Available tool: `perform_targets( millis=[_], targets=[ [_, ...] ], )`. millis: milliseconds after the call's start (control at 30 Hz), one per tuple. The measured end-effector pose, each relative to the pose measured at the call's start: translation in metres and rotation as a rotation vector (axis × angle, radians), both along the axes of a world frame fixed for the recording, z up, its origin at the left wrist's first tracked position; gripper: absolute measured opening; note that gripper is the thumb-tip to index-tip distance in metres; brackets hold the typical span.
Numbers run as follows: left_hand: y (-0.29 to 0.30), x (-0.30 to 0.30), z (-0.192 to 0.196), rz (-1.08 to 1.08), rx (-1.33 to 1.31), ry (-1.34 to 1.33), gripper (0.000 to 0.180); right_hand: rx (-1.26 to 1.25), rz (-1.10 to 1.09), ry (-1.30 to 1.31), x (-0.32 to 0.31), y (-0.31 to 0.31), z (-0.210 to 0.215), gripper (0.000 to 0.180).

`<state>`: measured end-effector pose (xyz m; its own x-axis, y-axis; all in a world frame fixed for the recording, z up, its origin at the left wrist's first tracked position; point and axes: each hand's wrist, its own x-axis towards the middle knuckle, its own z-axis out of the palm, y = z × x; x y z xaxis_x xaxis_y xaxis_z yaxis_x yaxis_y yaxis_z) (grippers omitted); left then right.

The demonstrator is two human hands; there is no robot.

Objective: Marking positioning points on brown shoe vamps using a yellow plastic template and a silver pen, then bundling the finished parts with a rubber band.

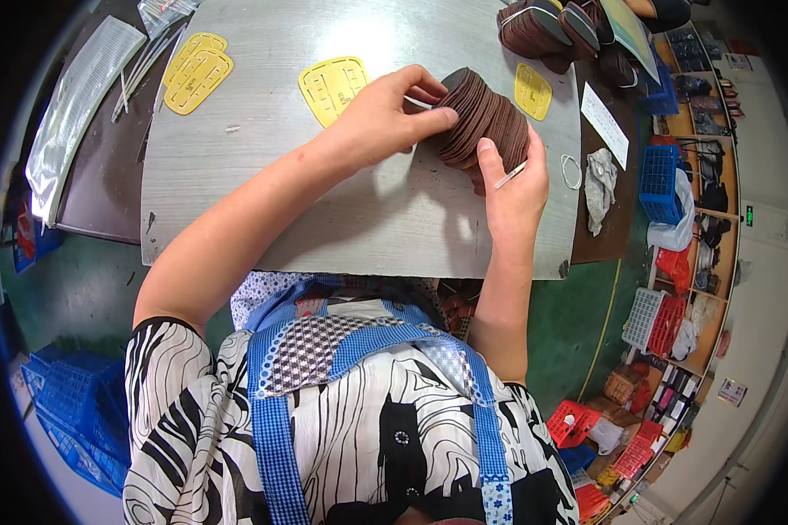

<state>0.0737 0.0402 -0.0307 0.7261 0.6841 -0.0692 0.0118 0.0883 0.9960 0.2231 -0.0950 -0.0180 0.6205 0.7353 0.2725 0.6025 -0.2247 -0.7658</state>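
A thick stack of thin brown pieces [483, 114], leather-like with rounded edges, is held on its side above the grey table. My left hand [396, 112] grips its left end, thumb on the front and fingers behind. A bit of white band [418, 102] shows by those fingers. My right hand [518, 188] closes round the stack's lower right end, thumb pressed on the pieces. A slim silvery pen-like stick [509, 176] also sits in the right hand. Just left of my left hand lies a yellow slotted template [331, 86]; another yellow template [533, 91] lies right of the stack.
Overlapping yellow templates [198, 73] lie at the table's [236, 201] left. More tied brown stacks [534, 33] stand at the far right. Right of the stack are a white loop [571, 171], a paper slip [604, 125] and a crumpled cloth [600, 188]. Plastic sleeves [83, 105] lie far left.
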Motion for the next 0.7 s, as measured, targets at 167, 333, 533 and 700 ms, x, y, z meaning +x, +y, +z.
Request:
perform_targets(
  millis=[167,333,533,700],
  targets=[
    [-0.001,0.003,-0.002,0.045,0.149,0.028,0.045,-0.012,-0.010,0.007,0.000,0.000,0.001,0.064],
    [0.008,-0.003,-0.004,-0.049,-0.007,-0.006,0.037,-0.025,-0.015,-0.038,-0.002,0.003,0.003,0.064],
    [-0.002,0.000,-0.007,0.048,0.303,0.109,0.027,-0.232,-0.163,-0.350,-0.023,0.018,0.012,0.099],
    [0.003,0.001,-0.016,0.137,0.222,0.100,0.024,-0.266,-0.150,-0.295,-0.009,0.024,0.010,0.094]
  ],
)
